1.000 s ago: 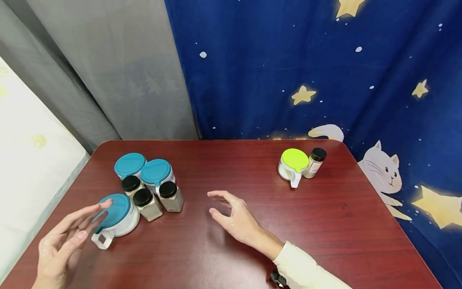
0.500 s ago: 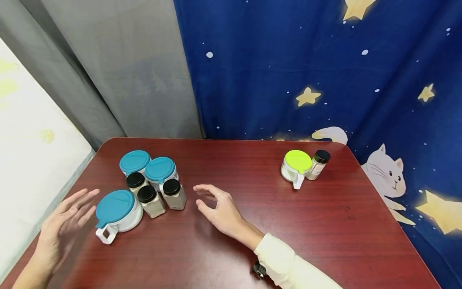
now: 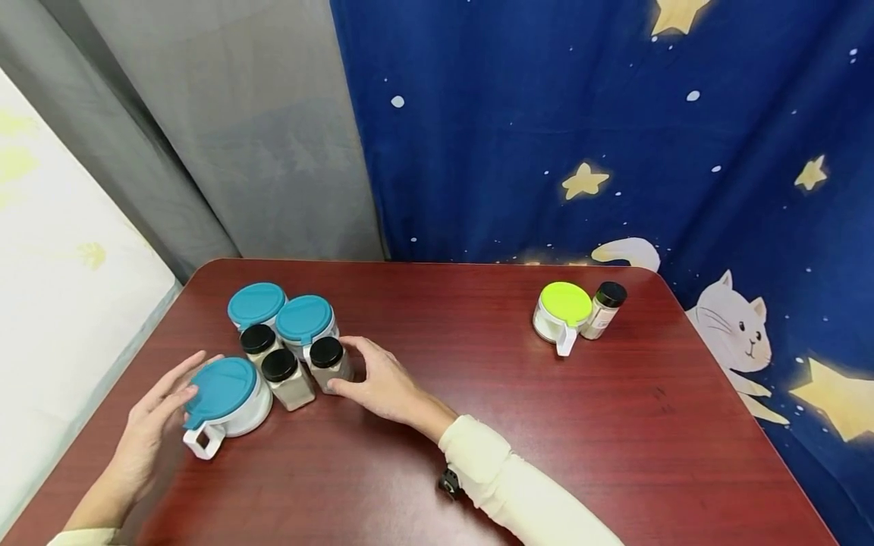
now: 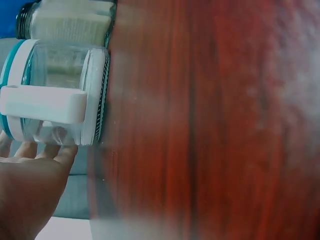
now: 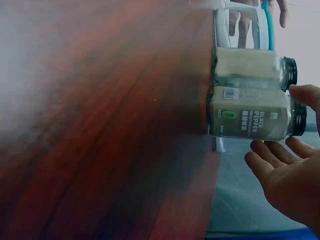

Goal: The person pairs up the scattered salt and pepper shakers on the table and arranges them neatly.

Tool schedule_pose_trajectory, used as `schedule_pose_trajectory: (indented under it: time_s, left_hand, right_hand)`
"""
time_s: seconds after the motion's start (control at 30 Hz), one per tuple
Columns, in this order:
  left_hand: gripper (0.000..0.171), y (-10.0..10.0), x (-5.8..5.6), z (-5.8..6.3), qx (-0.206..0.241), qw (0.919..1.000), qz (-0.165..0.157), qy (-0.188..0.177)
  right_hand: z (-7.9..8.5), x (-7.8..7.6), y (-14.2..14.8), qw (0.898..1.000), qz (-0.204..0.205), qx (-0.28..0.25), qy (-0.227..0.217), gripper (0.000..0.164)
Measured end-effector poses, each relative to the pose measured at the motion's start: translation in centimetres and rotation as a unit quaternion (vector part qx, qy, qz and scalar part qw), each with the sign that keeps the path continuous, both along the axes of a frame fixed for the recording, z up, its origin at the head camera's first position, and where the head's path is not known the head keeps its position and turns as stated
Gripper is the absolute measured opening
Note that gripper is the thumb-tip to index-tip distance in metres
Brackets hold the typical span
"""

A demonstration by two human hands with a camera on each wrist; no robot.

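Observation:
In the head view a round jar (image 3: 221,394) with a teal lid and white handle stands at the front left. My left hand (image 3: 153,428) is at its left side, fingers extended; in the left wrist view the fingertips (image 4: 67,152) are right at its glass wall. My right hand (image 3: 382,383) is at the right side of a black-capped pepper jar (image 5: 250,114), labelled BLACK PEPPER. Its thumb lies near the cap and its relaxed fingers (image 5: 260,162) along the side. Another black-capped jar (image 3: 293,387) stands between the two hands, with a third (image 3: 259,341) behind it.
Two more teal-lidded jars (image 3: 256,303) stand at the back of the group. Far right on the red-brown table (image 3: 546,440) are a lime-lidded jar (image 3: 565,303) and a black-capped shaker (image 3: 602,311). Curtains (image 3: 478,136) hang behind the table's far edge.
My right hand has moved left from the bare table to the pepper jar. The left hand drew back from over the teal-lidded jar, then came in to its left side.

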State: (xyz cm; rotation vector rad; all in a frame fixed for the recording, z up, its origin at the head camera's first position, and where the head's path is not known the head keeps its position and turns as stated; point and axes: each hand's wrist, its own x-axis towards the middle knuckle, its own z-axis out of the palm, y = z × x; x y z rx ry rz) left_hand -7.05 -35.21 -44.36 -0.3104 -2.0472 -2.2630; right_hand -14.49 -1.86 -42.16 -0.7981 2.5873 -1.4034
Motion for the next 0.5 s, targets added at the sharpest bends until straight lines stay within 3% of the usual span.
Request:
schedule_pose_trajectory:
  time_s: [0.13, 0.27, 0.33, 0.4, 0.5]
  left_hand:
    - [0.049, -0.3, 0.3, -0.2, -0.069, 0.9942, 0.064, -0.053]
    - [0.049, -0.3, 0.5, -0.4, -0.105, 0.9868, 0.101, -0.071]
    - [0.050, -0.1, 0.7, -0.3, -0.143, 0.9802, 0.114, -0.075]
    - [0.052, 0.0, 1.1, -0.2, -0.176, 0.9747, 0.115, -0.078]
    - [0.058, -0.1, 2.1, 0.1, -0.214, 0.9718, 0.083, -0.054]
  right_hand:
    - [-0.4, -0.3, -0.8, 1.000, -0.003, -0.015, -0.016, 0.065]
    - [-0.7, -0.7, -1.3, 1.000, -0.007, -0.021, -0.021, 0.064]
    - [-0.8, -0.8, -1.3, 1.000, -0.009, -0.018, -0.017, 0.062]
    - [-0.9, -0.9, -1.1, 1.000, -0.007, -0.016, -0.013, 0.061]
    - [-0.8, -1.1, -0.7, 1.000, 0.011, -0.015, -0.015, 0.059]
